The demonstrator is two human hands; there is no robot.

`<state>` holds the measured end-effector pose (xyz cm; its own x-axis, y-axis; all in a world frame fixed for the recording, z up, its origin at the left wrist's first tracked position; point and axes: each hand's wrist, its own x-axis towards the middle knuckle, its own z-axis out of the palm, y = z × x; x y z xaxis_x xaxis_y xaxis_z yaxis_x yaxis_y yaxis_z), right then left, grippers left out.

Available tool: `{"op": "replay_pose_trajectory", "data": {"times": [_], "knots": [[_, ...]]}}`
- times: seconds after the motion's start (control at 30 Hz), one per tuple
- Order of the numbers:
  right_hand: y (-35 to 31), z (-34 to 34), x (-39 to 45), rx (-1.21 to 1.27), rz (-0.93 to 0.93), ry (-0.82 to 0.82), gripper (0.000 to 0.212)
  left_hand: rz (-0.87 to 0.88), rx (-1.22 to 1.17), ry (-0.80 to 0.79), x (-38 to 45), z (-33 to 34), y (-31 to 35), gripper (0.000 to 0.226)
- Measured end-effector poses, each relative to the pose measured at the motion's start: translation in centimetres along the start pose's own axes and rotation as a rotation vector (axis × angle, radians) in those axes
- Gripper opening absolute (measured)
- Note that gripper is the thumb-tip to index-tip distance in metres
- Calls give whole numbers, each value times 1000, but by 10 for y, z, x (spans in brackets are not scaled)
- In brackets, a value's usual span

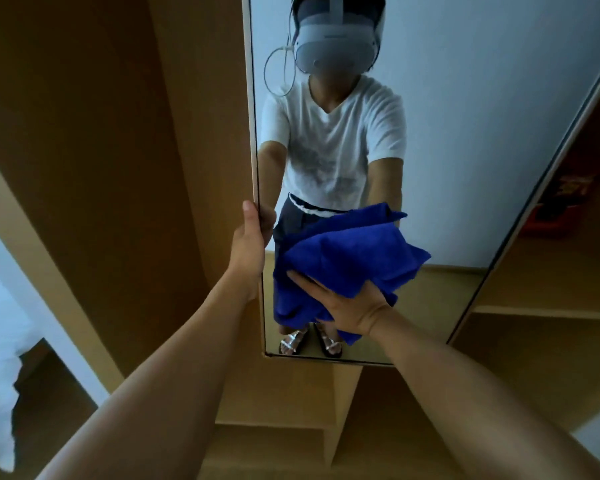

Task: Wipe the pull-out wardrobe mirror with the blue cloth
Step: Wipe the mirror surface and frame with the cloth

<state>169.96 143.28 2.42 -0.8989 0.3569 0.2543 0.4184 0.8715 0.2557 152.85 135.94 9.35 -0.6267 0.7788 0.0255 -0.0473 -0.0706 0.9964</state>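
The tall pull-out mirror (465, 133) stands in front of me, its frame running from the top of the view down to about knee height. My left hand (248, 244) grips the mirror's left edge, thumb on the outside and fingers wrapped onto the glass side. My right hand (347, 303) presses a bunched blue cloth (347, 258) flat against the lower part of the glass. The cloth's reflection merges with the cloth itself. The mirror reflects a person in a white shirt wearing a headset.
A wooden wardrobe panel (118, 168) rises on the left. Open wooden shelves (551, 306) lie to the right of the mirror, with a red object (555, 209) on one. Wooden dividers (343, 410) sit below the mirror. A pale floor (0, 341) shows at far left.
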Motion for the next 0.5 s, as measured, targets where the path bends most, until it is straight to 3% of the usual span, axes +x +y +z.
{"op": "replay_pose_trajectory", "data": {"times": [0.13,0.27,0.37,0.5], "knots": [[-21,41,3,99,-10,-83,87,99,-11,135,3,9,-8,51],[-35,77,2,101,-33,-68,97,164,-46,240,9,18,-11,55],[-46,99,3,102,-30,-61,87,210,-51,295,16,22,-15,47],[-61,109,-8,160,-44,-186,74,223,-85,315,17,28,-13,49]]}}
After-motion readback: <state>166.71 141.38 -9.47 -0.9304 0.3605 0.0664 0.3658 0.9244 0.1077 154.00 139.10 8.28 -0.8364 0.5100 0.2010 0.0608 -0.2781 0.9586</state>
